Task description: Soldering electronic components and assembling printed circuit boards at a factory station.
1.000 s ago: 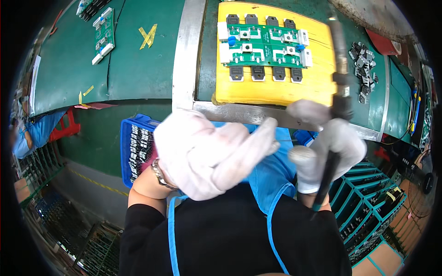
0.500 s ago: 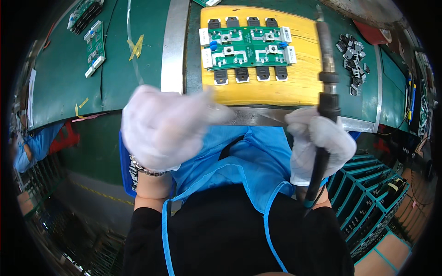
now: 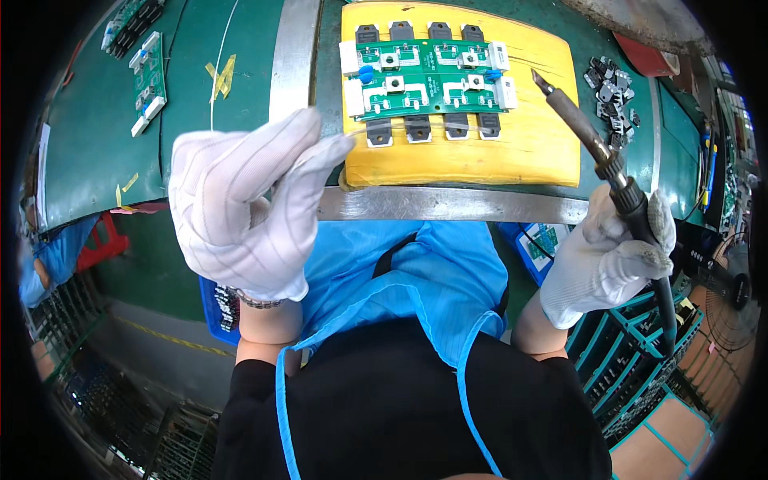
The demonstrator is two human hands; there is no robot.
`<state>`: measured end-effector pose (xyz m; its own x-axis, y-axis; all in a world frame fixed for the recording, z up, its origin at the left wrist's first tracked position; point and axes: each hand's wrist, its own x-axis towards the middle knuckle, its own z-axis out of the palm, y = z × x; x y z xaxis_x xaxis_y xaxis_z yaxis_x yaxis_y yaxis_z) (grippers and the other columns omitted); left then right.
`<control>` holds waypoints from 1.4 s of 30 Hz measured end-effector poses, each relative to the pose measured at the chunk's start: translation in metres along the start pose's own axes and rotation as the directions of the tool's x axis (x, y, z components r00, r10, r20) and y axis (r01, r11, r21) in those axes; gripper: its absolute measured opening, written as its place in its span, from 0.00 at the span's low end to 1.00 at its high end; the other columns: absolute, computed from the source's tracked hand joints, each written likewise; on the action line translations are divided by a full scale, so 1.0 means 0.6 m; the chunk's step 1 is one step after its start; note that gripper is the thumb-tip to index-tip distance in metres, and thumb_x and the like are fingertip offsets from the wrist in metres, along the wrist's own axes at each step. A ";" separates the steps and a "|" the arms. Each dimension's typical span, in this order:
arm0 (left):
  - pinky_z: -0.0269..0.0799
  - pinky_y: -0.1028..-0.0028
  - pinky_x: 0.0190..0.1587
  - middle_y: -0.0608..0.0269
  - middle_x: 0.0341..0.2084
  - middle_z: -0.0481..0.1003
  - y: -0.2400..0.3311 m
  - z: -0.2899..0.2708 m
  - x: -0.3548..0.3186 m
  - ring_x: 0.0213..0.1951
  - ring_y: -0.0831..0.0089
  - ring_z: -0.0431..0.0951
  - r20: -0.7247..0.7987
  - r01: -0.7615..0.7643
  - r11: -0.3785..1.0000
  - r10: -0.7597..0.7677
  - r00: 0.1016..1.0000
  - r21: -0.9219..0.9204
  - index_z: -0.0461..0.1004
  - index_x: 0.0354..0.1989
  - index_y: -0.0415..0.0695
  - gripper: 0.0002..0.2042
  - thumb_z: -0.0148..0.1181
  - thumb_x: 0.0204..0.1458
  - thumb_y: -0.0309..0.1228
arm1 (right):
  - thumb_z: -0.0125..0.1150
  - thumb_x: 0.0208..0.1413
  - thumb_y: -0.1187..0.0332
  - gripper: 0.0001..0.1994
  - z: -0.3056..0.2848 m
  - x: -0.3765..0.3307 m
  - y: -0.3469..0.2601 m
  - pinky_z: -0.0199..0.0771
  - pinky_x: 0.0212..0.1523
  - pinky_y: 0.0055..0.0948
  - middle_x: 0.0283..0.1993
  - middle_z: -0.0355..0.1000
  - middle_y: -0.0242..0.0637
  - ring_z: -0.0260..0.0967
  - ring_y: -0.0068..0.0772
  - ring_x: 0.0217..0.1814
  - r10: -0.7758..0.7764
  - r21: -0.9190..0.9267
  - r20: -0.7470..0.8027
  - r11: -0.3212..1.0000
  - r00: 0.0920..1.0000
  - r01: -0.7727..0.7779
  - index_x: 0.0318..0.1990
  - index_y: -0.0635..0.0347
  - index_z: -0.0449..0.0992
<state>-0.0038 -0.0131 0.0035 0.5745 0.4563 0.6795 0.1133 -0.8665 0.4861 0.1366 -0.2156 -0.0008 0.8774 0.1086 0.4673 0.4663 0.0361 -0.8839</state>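
Observation:
A green circuit board (image 3: pixel 434 78) lies on a yellow pad (image 3: pixel 464 162), with black flat components (image 3: pixel 418 129) along its far and near edges and white blocks at its ends. My left hand (image 3: pixel 244 204), in a white glove, is closed with thumb and forefinger pinched on a thin solder wire (image 3: pixel 400 129). The wire's free end stretches right over the board's near components. In my gloved right hand (image 3: pixel 612 252) a soldering iron (image 3: pixel 590 138) is gripped by its dark handle. Its tip points up and left, beside the board's right end and apart from it.
Another circuit board (image 3: pixel 150 84) lies on the green table at the left, near yellow tape pieces (image 3: pixel 224 78). Loose small components (image 3: pixel 611 94) are heaped at the right. A metal edge (image 3: pixel 448 205) runs along the table's front. Blue bins (image 3: pixel 216 308) sit below, with a rack (image 3: pixel 640 344) lower right.
My left hand has drawn back left and slightly down, and the wire now shows over the board. My right hand has moved right, tilting the iron so its tip leans left and lower.

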 end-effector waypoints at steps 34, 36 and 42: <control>0.70 0.67 0.44 0.67 0.40 0.81 0.010 0.040 -0.025 0.43 0.65 0.80 0.373 -0.329 0.944 0.299 0.878 0.018 0.75 0.27 0.49 0.10 0.63 0.49 0.41 | 0.52 0.60 0.43 0.28 0.002 0.003 0.042 0.59 0.20 0.18 0.37 0.65 0.43 0.59 0.22 0.21 -0.055 -0.080 0.100 0.995 0.993 0.063 0.52 0.61 0.63; 0.70 0.66 0.45 0.66 0.39 0.81 0.008 0.045 -0.028 0.42 0.63 0.80 0.296 -0.274 0.961 0.270 0.916 -0.029 0.75 0.26 0.47 0.11 0.63 0.49 0.41 | 0.49 0.63 0.46 0.25 0.024 -0.006 0.045 0.54 0.23 0.20 0.31 0.61 0.37 0.54 0.21 0.22 -0.096 -0.078 0.019 0.992 0.995 0.097 0.50 0.62 0.64; 0.71 0.60 0.49 0.59 0.33 0.80 0.019 0.013 -0.013 0.37 0.62 0.79 0.314 -0.204 0.974 0.224 0.923 -0.094 0.76 0.27 0.42 0.14 0.61 0.52 0.41 | 0.42 0.66 0.46 0.25 0.024 -0.008 0.040 0.49 0.25 0.22 0.25 0.56 0.31 0.48 0.20 0.24 -0.119 -0.094 -0.002 0.988 0.993 0.118 0.51 0.63 0.65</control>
<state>-0.0005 -0.0280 -0.0007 0.8099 0.1635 0.5633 -0.0833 -0.9186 0.3863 0.1422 -0.2010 -0.0246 0.8159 0.1019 0.5692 0.5754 -0.0452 -0.8167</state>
